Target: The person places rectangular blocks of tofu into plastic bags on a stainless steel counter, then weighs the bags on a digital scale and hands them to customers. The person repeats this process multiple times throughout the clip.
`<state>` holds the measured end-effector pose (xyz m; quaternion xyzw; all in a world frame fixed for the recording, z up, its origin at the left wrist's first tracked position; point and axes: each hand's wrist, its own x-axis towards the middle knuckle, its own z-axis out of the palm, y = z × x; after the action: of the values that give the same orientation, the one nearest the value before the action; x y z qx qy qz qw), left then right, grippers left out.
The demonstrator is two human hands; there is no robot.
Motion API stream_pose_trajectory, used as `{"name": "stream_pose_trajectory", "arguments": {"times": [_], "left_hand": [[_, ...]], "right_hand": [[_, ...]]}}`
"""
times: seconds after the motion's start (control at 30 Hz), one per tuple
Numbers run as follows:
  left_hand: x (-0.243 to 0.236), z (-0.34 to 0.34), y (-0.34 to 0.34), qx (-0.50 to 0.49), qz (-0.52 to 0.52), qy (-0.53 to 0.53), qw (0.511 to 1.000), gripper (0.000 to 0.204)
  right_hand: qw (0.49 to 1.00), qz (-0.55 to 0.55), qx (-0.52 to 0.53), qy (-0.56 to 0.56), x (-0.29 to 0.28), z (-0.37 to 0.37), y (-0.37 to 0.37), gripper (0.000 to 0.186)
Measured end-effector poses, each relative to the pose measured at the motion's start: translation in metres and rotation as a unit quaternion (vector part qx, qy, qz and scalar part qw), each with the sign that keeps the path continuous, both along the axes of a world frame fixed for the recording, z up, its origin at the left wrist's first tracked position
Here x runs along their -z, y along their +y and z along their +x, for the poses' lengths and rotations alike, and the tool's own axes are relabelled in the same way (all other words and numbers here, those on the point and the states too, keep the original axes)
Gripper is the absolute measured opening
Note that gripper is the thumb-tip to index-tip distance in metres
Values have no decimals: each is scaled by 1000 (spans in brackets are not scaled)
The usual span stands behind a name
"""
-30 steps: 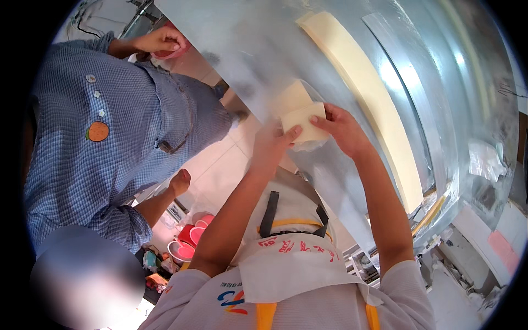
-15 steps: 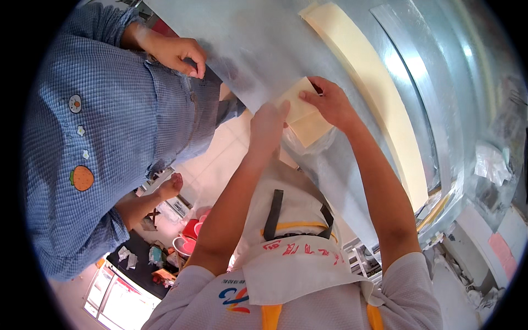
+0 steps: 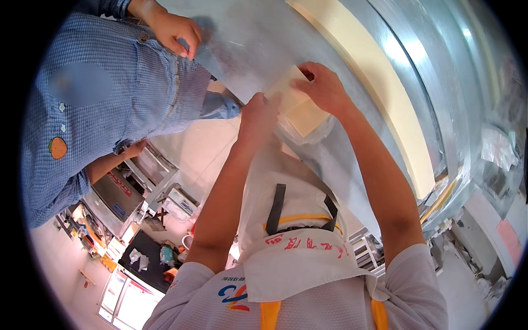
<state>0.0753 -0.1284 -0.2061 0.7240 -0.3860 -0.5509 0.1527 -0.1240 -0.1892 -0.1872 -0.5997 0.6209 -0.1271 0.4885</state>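
Note:
A stack of pale yellow square sheets (image 3: 308, 117), which look like dough wrappers, is at the left edge of the metal table. My right hand (image 3: 325, 91) grips its far right side, with the thumb on top and the fingers curled at the edge. Clear plastic (image 3: 320, 135) shows under the stack's near end. My left hand (image 3: 257, 118) is at the stack's left side. Its fingertips are smeared by motion, so whether they hold a sheet is unclear.
A long pale yellow strip (image 3: 379, 96) lies along the metal table (image 3: 242, 33), right of my hands. A co-worker in a blue checked apron (image 3: 110, 110) stands at left, one hand (image 3: 177, 32) by the table's edge. Crumpled plastic (image 3: 498, 147) is at far right.
My left hand has moved a little left, and the stack and my right hand sit slightly higher and further left in view. The co-worker's body and hands have shifted left and up.

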Motion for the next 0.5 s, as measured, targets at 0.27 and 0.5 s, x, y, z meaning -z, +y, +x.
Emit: {"name": "stream_pose_trajectory", "arguments": {"times": [0.27,0.5], "left_hand": [[17,3,-3,105,-7,-74,992,60],[17,-5,78,1,23,14,1000,52]], "right_hand": [[955,-207,200,-73,2,-32,54,24],[939,-162,289,96,-28,-197,280,20]]}}
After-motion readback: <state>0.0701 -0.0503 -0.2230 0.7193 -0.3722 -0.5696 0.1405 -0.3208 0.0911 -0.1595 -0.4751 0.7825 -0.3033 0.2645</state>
